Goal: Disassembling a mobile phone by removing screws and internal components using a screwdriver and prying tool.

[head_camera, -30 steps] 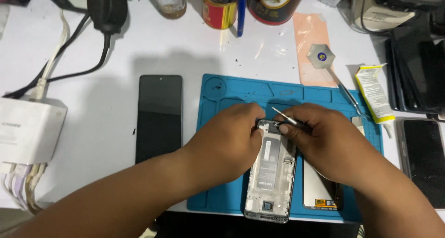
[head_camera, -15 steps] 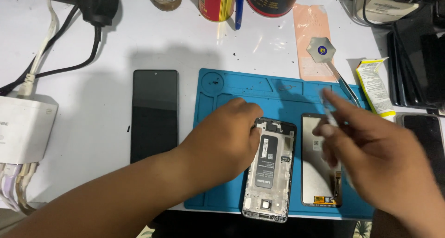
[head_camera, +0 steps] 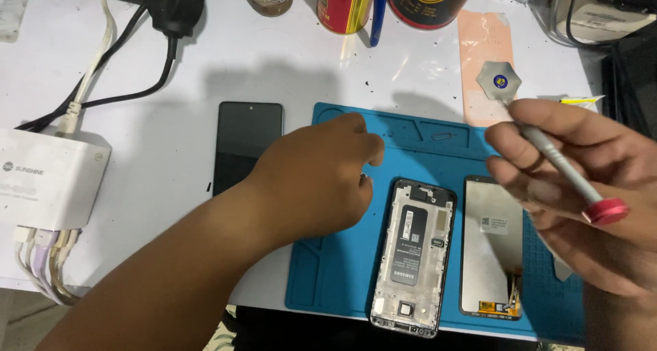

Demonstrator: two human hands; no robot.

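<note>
The right hand (head_camera: 588, 187) is up at the right side of the view, fingers pinched around a grey screwdriver (head_camera: 558, 165) with a red cap on its near end; the tip points away toward the top of the bench, though the tip itself is hard to make out. The left hand (head_camera: 318, 180) sits low over the blue work mat (head_camera: 342, 282), fingers curled loosely inward with the fingertips down near the mat's surface; whether they pinch anything small cannot be told from here.

Between the two hands lies the open phone frame (head_camera: 414, 255), flat on the mat with its inner side up, a dark label in the middle. Its top corner is just beside the left hand's fingertips, not under them. The right hand hangs clear of it, above and to the right.

Just right of the frame lies a detached screen panel (head_camera: 491, 248), face down and partly covered by the right hand. Left of the mat, on the white table (head_camera: 171, 139), rests a black phone (head_camera: 246, 146), screen dark. A white charger box (head_camera: 48, 180) with cables sits at the far left. A round metal pry disc (head_camera: 498, 81) lies on a pink sheet beyond the mat.
</note>
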